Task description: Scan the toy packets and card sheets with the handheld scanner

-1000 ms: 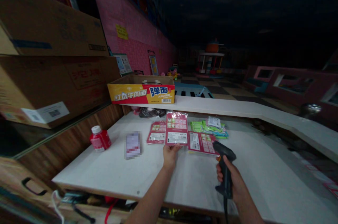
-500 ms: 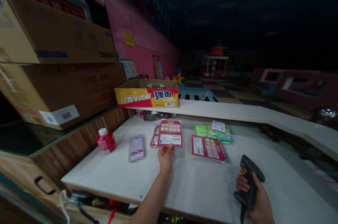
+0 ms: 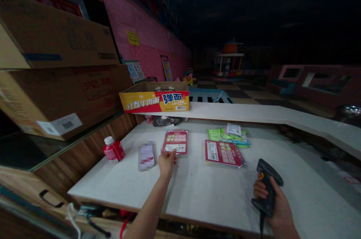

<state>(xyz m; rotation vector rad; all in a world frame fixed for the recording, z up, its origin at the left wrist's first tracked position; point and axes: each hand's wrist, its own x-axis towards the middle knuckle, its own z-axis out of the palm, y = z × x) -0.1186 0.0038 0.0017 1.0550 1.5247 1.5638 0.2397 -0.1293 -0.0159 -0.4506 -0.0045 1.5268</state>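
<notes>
At the near edge of a flat red-and-white printed packet (image 3: pixel 177 138) in clear wrap, my left hand (image 3: pixel 166 163) has its fingers closed on the rim. This packet lies at the middle of the white counter; whether others are under it is hard to see. My right hand (image 3: pixel 278 207) is wrapped round the grip of a black barcode scanner (image 3: pixel 267 179) with an orange trigger, held over the right side of the counter. Between the hands lies a second pile of red packets (image 3: pixel 224 154), with green packets (image 3: pixel 216 134) and a small whitish sachet (image 3: pixel 234 129) behind it.
A red bottle (image 3: pixel 113 150) with a white cap and a blurred pale item (image 3: pixel 146 156) stand on the counter's left. A yellow-red open carton (image 3: pixel 155 102) sits on the raised ledge (image 3: pixel 239 111). Large cardboard boxes (image 3: pixel 62 92) are stacked at left. Cables (image 3: pixel 94 226) hang below.
My left hand has moved slightly left and down with the red packet, which now lies squarer over the spot where another packet showed beneath it. The right hand with the scanner has barely moved.
</notes>
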